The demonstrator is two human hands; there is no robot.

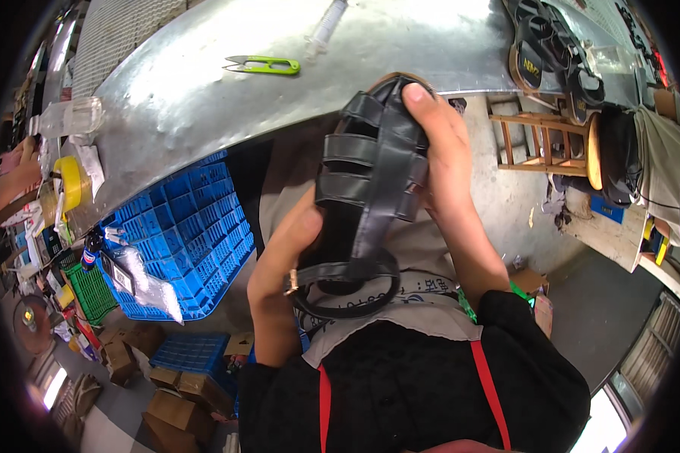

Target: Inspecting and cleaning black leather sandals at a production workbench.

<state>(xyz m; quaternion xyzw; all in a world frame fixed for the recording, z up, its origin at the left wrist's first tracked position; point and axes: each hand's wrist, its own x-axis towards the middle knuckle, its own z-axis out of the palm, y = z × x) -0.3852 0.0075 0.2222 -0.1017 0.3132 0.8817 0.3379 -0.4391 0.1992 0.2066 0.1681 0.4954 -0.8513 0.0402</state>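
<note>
A black strappy sandal (381, 170) with a buckled ankle strap is between my two hands, above my lap at the table's near edge. Its toe points away from me and its open heel faces my body. My right hand (447, 147) grips the right side of the front, its thumb pressed on the upper near the toe. At the left side, my left hand (293, 234) is closed on the sandal by the heel half, thumb along the edge. The fingers under the sole are hidden.
Green thread snips (263, 66) and a clear syringe (326, 26) lie on the metal table (181, 90). More black sandals (533, 64) sit at its right end. Tape (69, 183) is at the left, stacked blue crates (185, 234) below, and a wooden stool (593, 151) to the right.
</note>
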